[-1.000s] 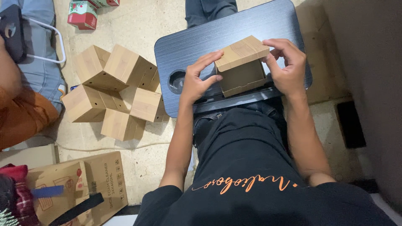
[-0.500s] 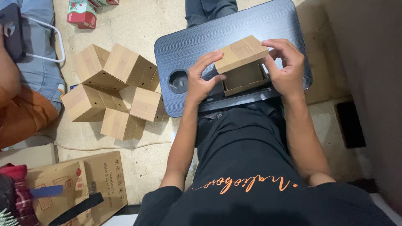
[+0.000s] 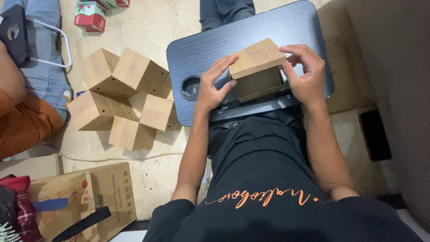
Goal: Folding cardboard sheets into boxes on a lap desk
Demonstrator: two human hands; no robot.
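Observation:
A light wooden box [image 3: 257, 69] with a bamboo grain rests on a dark lap desk [image 3: 224, 40] above my legs. My left hand [image 3: 215, 87] grips its left side, fingers on the top panel and thumb on the front face. On the box's right side my right hand [image 3: 304, 74] holds the edge, fingers curled over the top. The top panel sits tilted over the lower body of the box.
A pile of several similar wooden boxes [image 3: 123, 98] lies on the floor to my left. A cardboard box [image 3: 96, 197] stands at lower left. Another person's orange sleeve [image 3: 22, 125] is at the left edge. A round cup hole [image 3: 190, 87] is in the desk.
The box's top panel has shifted slightly, and both hands have adjusted their hold on its sides. The box stays on the desk.

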